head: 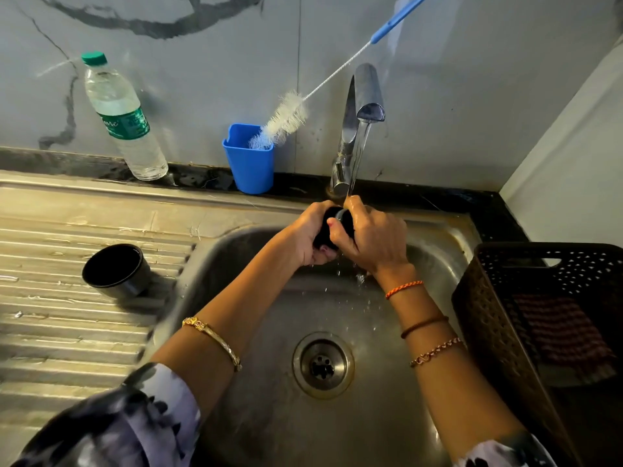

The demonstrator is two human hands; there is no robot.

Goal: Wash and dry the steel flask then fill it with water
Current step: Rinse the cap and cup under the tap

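both hands over the sink [438, 230], under the running tap [367, 106]. left hand [312, 235] is curled round a dark object [333, 224], prob the flask or a part of it. mostly hidden by fingers so can't tell which. right hand [374, 235] also wraps it from the other side, thumb on top near the rim. water stream lands right at the right hand's fingers, drips falling off below into the basin.

black cup-like lid [116, 269] sits on its side on the drainboard [50, 332], well apart from the hands. bottle brush [286, 119] stands in the blue holder [249, 163] beside the tap, untouched. plastic water bottle [123, 116] leans against the back wall. brown basket [488, 315] on the right w/ a checked cloth [563, 332] inside, likely for drying.

handling, my read: the held thing looks rigid, not fragile, but wet so slippery. two-hand wrap round the body is the right hold; pinching by the rim would risk a slip into the steel basin, dent or clatter. weight prob moderate, more once water gets in. brush looks needed for the inside.

stage: rinse/wash, early. drying and filling not yet done.
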